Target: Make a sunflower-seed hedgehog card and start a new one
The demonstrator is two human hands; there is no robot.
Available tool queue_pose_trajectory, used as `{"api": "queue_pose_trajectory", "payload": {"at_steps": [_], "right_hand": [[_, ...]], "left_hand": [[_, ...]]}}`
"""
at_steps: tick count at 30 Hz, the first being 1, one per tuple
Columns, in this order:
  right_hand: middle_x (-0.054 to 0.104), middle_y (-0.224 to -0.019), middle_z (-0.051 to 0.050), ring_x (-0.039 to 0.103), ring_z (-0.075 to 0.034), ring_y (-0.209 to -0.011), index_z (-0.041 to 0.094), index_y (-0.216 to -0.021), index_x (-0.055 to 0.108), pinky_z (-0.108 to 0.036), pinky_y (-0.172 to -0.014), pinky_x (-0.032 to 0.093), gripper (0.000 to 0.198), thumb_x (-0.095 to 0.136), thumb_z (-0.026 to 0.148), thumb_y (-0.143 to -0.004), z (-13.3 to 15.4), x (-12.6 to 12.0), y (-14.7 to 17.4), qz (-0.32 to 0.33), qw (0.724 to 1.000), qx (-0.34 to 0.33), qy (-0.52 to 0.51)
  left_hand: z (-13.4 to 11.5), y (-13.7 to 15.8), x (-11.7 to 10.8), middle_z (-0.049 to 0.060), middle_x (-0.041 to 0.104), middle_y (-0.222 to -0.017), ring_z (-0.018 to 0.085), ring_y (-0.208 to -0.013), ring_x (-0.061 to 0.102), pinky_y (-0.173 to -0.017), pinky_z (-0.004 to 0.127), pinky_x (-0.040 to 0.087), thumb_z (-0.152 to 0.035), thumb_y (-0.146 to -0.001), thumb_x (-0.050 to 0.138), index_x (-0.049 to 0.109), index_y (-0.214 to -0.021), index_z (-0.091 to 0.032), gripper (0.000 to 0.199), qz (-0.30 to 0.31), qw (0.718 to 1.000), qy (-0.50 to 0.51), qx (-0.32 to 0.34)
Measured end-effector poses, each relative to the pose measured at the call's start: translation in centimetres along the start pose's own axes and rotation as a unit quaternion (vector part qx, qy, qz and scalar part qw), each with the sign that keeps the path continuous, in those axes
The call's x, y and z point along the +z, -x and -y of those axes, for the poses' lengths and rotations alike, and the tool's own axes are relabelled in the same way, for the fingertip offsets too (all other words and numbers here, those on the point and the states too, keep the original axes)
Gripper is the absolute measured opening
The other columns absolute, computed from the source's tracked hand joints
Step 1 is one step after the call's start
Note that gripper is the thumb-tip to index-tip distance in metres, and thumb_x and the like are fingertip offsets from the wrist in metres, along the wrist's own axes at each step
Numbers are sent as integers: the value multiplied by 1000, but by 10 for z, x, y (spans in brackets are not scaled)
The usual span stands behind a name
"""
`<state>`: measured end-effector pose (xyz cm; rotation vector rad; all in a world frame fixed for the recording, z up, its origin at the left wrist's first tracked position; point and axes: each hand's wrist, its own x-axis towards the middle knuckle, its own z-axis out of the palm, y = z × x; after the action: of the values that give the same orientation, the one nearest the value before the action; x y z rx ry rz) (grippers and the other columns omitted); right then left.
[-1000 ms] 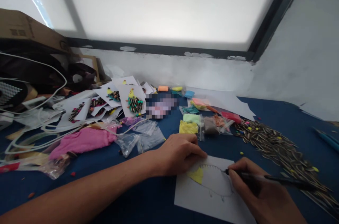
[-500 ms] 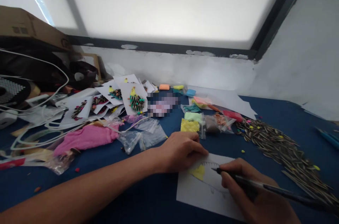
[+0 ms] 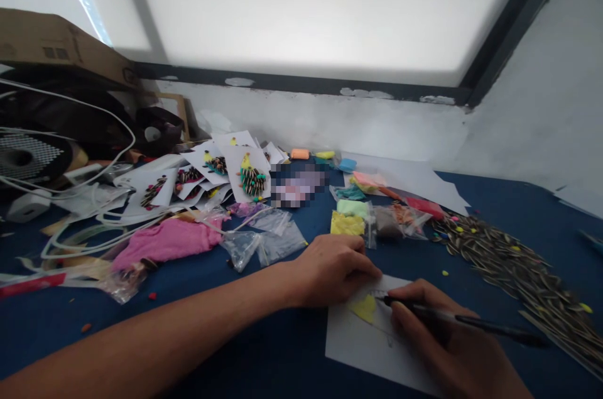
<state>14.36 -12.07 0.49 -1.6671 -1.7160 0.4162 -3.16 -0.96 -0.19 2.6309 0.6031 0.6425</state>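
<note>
On the blue-covered table lies a white sheet of paper [image 3: 358, 349] with a drawn outline and a flat yellow patch of clay [image 3: 365, 308] on it. My left hand [image 3: 330, 270], fingers curled, holds down the sheet's upper left edge. In my right hand [image 3: 438, 330] is a black pen [image 3: 471, 322], closed between thumb and fingers. Its tip meets the paper just right of the yellow patch, at a row of small pencil-like marks. The lower right of the sheet is hidden under my right hand.
Striped sunflower seeds [image 3: 513, 267] are heaped on the right. Bags of coloured clay [image 3: 348, 223] sit beyond my hands. Seed-decorated paper cards [image 3: 247, 173], pink clay [image 3: 172, 239], clear plastic bags [image 3: 280, 242] and white cables [image 3: 51, 248] crowd the left. A cardboard box [image 3: 61, 41] stands behind.
The pen tip has moved left along the outline, closer to the yellow patch, and the pen is tilted lower. The whole view has shifted slightly, while my left hand stays on the paper.
</note>
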Motion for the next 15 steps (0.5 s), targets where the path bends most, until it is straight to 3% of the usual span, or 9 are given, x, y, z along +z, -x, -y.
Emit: {"api": "queue_pose_trajectory", "payload": {"at_steps": [6, 15], "right_hand": [[64, -62, 4, 59, -14, -53, 28, -78, 65, -25, -50, 47, 22, 51, 41, -88, 0, -1, -1, 27, 1000, -6, 1], [64, -60, 4, 59, -14, -52, 28, -76, 65, -24, -47, 45, 22, 51, 40, -88, 0, -1, 0, 15, 1000, -17, 2]], "left_hand": [[3, 1, 1, 4, 64, -86, 15, -78, 61, -66, 25, 42, -20, -91, 57, 74, -104, -23, 22, -4, 1000, -8, 13], [2, 1, 2, 3, 64, -84, 13, -75, 60, -63, 24, 40, -21, -91, 59, 75, -102, -22, 20, -18, 1000, -1, 20]]}}
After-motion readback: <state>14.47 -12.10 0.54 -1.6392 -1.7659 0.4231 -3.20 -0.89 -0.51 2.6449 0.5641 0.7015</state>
